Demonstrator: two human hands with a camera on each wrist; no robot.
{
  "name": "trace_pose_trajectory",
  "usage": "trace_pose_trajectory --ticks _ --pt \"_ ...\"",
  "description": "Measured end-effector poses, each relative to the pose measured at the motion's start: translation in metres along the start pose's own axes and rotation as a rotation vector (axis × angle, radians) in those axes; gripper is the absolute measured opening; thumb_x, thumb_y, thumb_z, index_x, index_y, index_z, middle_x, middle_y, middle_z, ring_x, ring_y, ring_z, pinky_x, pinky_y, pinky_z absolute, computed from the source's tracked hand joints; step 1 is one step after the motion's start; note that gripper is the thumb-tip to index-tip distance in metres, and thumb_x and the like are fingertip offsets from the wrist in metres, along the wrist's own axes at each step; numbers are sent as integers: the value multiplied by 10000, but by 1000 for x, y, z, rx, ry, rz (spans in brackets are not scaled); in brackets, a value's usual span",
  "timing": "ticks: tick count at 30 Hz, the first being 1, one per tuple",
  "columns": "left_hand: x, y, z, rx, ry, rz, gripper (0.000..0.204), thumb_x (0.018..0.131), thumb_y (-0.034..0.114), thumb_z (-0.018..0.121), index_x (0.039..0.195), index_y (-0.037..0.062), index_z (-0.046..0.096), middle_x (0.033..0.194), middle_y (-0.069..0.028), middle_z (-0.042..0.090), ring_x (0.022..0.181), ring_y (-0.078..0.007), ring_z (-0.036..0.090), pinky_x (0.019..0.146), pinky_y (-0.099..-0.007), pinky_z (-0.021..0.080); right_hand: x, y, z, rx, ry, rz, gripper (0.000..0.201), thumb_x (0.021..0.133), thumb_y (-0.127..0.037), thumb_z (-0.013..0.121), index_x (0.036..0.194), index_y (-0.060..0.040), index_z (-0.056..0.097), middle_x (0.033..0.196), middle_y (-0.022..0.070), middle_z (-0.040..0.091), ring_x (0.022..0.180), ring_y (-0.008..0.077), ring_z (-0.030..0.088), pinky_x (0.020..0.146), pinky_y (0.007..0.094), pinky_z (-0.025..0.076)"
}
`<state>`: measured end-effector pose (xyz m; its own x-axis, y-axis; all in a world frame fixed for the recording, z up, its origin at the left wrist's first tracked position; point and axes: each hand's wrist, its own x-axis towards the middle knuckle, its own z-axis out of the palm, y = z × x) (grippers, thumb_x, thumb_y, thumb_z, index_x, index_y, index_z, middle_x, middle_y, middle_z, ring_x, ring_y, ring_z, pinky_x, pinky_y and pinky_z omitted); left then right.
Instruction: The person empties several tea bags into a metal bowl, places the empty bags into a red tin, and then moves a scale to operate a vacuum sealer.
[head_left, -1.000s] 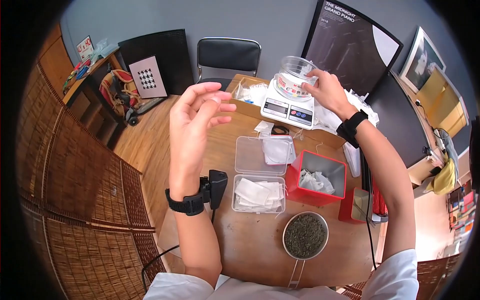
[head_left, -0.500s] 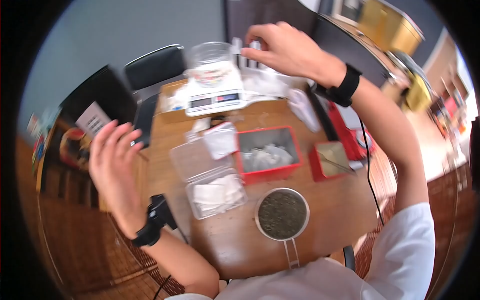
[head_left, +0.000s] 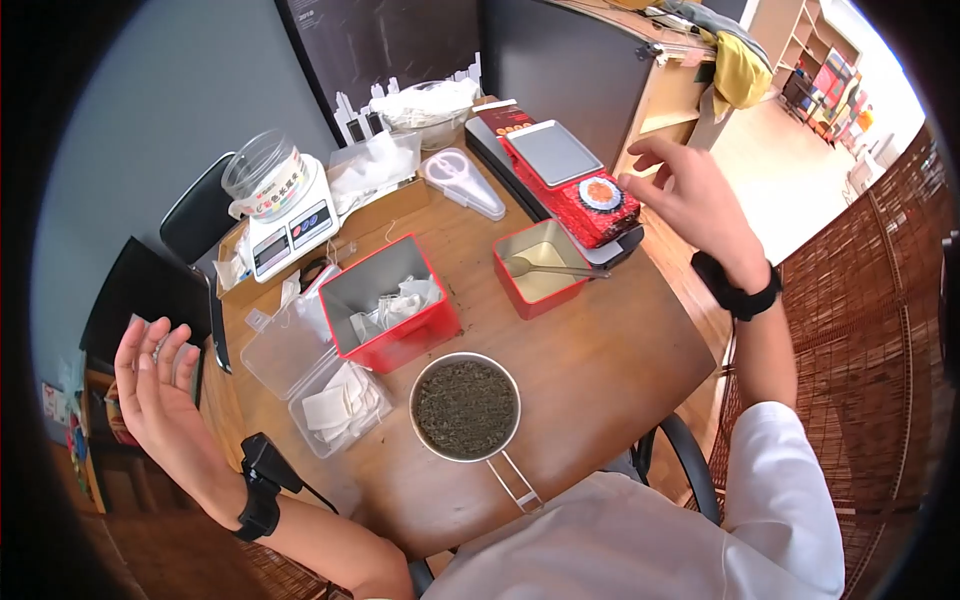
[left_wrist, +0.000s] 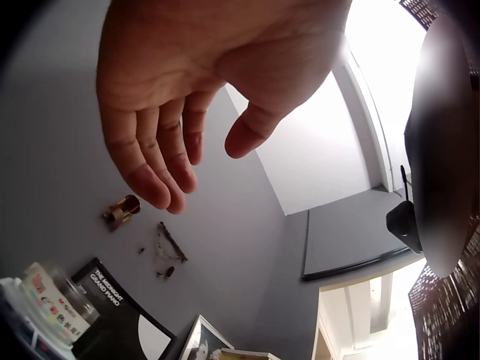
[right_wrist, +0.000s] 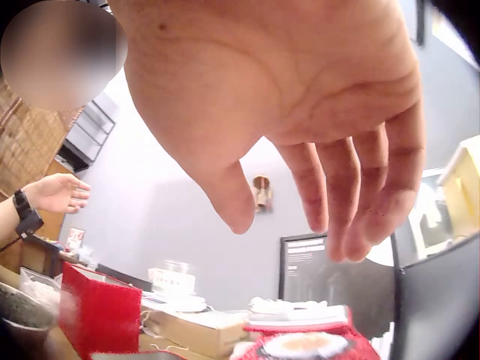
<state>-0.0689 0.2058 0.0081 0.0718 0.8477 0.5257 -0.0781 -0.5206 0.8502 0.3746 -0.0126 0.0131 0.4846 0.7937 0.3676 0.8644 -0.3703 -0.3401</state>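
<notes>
My right hand [head_left: 695, 195] hovers at the table's right edge, fingers loosely bent and nothing in them. Just left of it lies a shiny red packet [head_left: 570, 218] with a round picture of food, and a grey red-rimmed lid [head_left: 555, 152] rests on that. Raised at the far left, my left hand [head_left: 165, 405] is empty with fingers spread; the left wrist view shows only wall and ceiling beyond its fingers. Between my arms stand a long-handled metal strainer of dried leaves [head_left: 465, 405], a red tin [head_left: 400, 347] holding white pouches and a smaller red tin [head_left: 522, 302] with a spoon [head_left: 560, 270] across it.
A clear box [head_left: 300, 425] of flat white pouches sits beside the larger tin. At the back left, a clear jar [head_left: 268, 180] stands on a white kitchen scale [head_left: 300, 240]. White scissors in a case [head_left: 462, 185] and a bowl [head_left: 435, 125] lie further back.
My right hand has left the jar on the scale and swung right to beside the red packet. My head view has turned right; the left hand remains raised and empty.
</notes>
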Motion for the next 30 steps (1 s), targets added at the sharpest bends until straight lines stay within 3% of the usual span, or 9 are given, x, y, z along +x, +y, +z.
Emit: trace_pose_trajectory --ticks 1,3,4,7,13,19,24,26,30 --pt "-3 5 7 2 -6 8 367 1039 195 487 1325 -34 521 1237 -177 616 1126 -246 638 959 -336 506 -5 12 10 35 -16 73 526 881 -385 704 1208 19 624 1091 213 702 999 339 682 864 412 538" --pt "-12 15 19 3 -52 58 353 1036 167 477 1316 -42 526 1224 -176 618 1107 -245 645 930 -334 512 -13 29 37 35 32 61 678 858 -444 712 1312 34 554 1172 249 668 1095 383 650 943 430 517" --pt "-17 21 27 -30 -71 95 332 1026 135 477 1296 -49 534 1201 -172 622 1072 -243 653 894 -333 520 -14 25 44 20 -51 116 803 843 -491 709 1384 56 476 1246 289 619 1178 410 605 994 444 492" --pt "-26 26 37 -101 -154 151 320 1015 114 483 1282 -54 538 1171 -167 624 1041 -244 656 873 -335 523 -12 17 67 24 -88 117 949 784 -504 752 1450 60 379 1220 294 620 1139 417 621 961 453 511" --pt "-33 32 52 -57 -216 197 285 1015 98 472 1246 -51 546 1125 -157 624 1005 -249 657 852 -335 537 -7 14 77 5 -36 153 959 720 -340 780 1475 47 333 1194 263 636 1053 415 656 894 459 537" --pt "-34 32 57 -23 -247 196 285 1015 110 482 1243 -48 548 1105 -161 631 1001 -245 661 871 -334 538 -15 23 72 47 -33 110 925 731 -319 761 1480 30 345 1229 250 625 1087 390 649 909 444 531" --pt "-33 30 56 10 -262 202 288 1012 127 494 1243 -34 557 1116 -161 638 1001 -242 670 876 -332 545 -12 13 64 -17 -36 85 979 741 -431 804 1477 32 357 1314 250 568 1173 376 605 944 437 515" --pt "-32 30 56 9 -257 202 291 1010 128 499 1242 -37 556 1112 -164 641 995 -245 672 871 -334 547 -1 8 63 -46 99 -18 1008 736 -482 814 1471 42 366 1333 243 549 1190 383 591 961 430 510" --pt "-34 31 64 13 -211 193 297 987 111 530 1213 -80 552 1068 -194 660 924 -259 688 822 -352 549 23 -14 73 -155 155 -115 994 740 -482 807 1460 53 379 1282 247 581 1143 400 612 942 432 524"
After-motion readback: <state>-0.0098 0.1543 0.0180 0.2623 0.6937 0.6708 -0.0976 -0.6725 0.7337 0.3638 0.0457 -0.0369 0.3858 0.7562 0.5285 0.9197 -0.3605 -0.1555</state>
